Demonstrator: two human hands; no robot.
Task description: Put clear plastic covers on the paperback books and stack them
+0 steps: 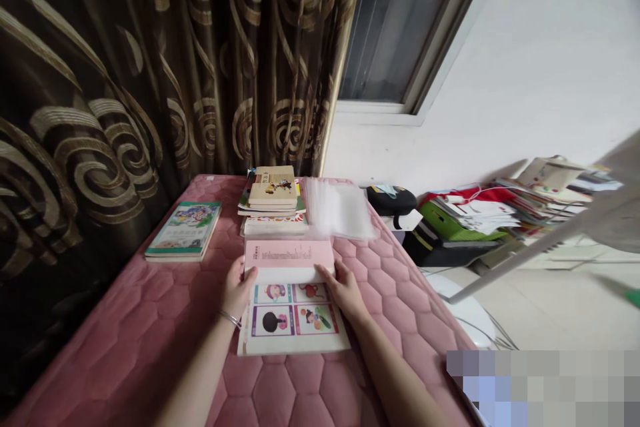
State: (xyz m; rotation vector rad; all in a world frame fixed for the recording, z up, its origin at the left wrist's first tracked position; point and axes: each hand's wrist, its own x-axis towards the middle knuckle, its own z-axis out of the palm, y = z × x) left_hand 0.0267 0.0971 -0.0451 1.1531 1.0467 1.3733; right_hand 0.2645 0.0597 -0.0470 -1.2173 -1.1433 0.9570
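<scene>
In the middle of the pink quilted mattress lies a picture book, its lower page printed with framed cartoon pictures. Across its far part is a pink and white sheet with small print; whether this is a page or a cover flap I cannot tell. My left hand grips the left edge, thumb on top, a bracelet round the wrist. At the right edge my right hand holds on the same way, its thumb pressing the white strip. The undersides of both hands' fingers are hidden.
Beyond the book stands a stack of books, beside a pile of clear plastic sleeves. Green-edged books lie at left. A patterned curtain hangs behind. Right of the mattress are a white stand fan and a green box holding papers.
</scene>
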